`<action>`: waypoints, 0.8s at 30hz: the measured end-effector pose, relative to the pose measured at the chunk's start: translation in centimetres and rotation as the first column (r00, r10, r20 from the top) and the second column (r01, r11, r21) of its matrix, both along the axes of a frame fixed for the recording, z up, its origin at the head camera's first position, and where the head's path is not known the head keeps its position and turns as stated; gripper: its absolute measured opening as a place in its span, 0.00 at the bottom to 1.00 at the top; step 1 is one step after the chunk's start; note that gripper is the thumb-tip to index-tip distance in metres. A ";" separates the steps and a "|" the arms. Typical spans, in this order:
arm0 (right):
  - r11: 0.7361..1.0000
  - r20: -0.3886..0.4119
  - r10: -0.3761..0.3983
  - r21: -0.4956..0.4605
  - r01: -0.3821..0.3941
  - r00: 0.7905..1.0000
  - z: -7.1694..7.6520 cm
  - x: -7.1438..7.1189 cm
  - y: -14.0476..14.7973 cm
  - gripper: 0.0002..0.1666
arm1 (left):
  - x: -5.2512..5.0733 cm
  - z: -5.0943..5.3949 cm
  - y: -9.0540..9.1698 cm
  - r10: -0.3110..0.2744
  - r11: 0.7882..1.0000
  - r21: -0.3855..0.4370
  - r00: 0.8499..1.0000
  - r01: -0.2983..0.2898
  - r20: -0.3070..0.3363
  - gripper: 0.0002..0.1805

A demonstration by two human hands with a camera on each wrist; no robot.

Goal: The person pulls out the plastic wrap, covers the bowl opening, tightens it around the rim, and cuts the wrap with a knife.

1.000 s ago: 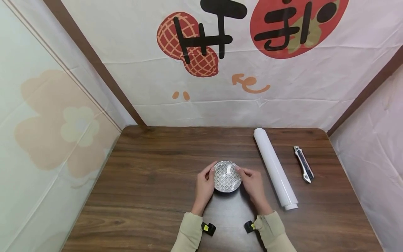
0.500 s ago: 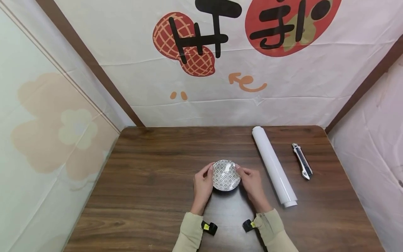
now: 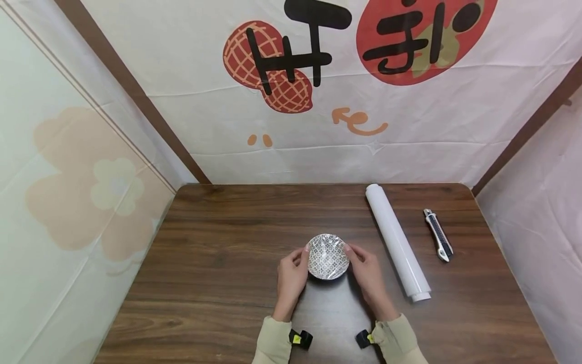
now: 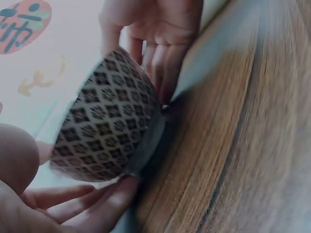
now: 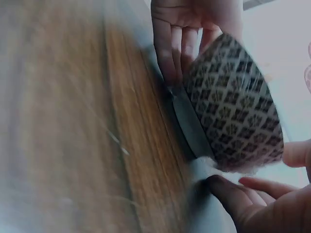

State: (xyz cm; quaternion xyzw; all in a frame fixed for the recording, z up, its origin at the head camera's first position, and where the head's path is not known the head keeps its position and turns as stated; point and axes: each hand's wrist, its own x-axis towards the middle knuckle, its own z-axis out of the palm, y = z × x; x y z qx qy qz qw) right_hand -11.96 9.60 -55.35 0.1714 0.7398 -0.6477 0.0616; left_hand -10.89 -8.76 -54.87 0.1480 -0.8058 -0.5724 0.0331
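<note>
A small bowl (image 3: 328, 258) with a dark diamond-and-flower pattern stands on the wooden table. Shiny, wrinkled clear film (image 3: 326, 248) appears to lie over its mouth. My left hand (image 3: 291, 274) holds the bowl's left side, thumb at the rim and fingers low by the foot, as the left wrist view shows on the bowl (image 4: 104, 119). On the opposite side my right hand (image 3: 367, 275) grips it likewise, its thumb at the rim. Whitish clear film seems bunched near the right fingertips in the right wrist view, close to the bowl's base (image 5: 194, 128).
Right of the hands lies a long white roll of cling film (image 3: 396, 241), slanting across the table (image 3: 204, 263). Beyond it rests a utility knife (image 3: 438, 235) with a white and dark handle. Printed cloth (image 3: 254, 167) hangs behind the table's back edge.
My right thumb has shifted outward from the bowl's top to its rim. The film over the mouth shows more wrinkles than before. The bowl stays in nearly the same place.
</note>
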 end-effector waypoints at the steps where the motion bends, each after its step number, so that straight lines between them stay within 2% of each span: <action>1: 1.000 -0.005 -0.005 -0.002 0.005 1.000 0.0 0.3 -0.1 0.27 | 0.3 0.1 -0.1 -0.015 0.999 0.039 1.000 0.014 0.024 0.23; 3: 1.000 -0.012 -0.008 -0.029 0.007 1.000 0.0 0.7 -0.2 0.27 | 0.7 0.3 -0.2 -0.053 0.989 0.140 0.997 0.044 0.058 0.24; 5: 0.997 -0.018 -0.010 -0.078 0.009 1.000 0.0 1.0 -0.5 0.27 | 0.8 0.3 -0.3 -0.081 0.967 0.247 0.994 0.062 0.067 0.25; 9: 0.978 -0.006 -0.034 -0.207 0.032 0.999 -0.2 1.0 -0.8 0.26 | 0.7 0.4 -0.6 -0.109 0.918 0.388 0.992 0.076 0.063 0.25; 11: 0.969 0.002 -0.047 -0.242 0.046 0.999 -0.2 0.9 -0.9 0.25 | 0.6 0.5 -0.7 -0.107 0.893 0.445 0.991 0.060 0.081 0.25; 16: 0.961 -0.004 -0.066 -0.270 0.063 0.998 -0.2 0.7 -0.9 0.25 | 0.4 0.5 -1.0 -0.123 0.851 0.524 0.985 0.040 0.125 0.26; 24: 0.958 -0.029 -0.068 -0.282 0.057 0.997 -0.4 0.6 -0.9 0.25 | 0.2 0.0 -1.6 -0.170 0.816 0.575 0.976 0.063 0.134 0.27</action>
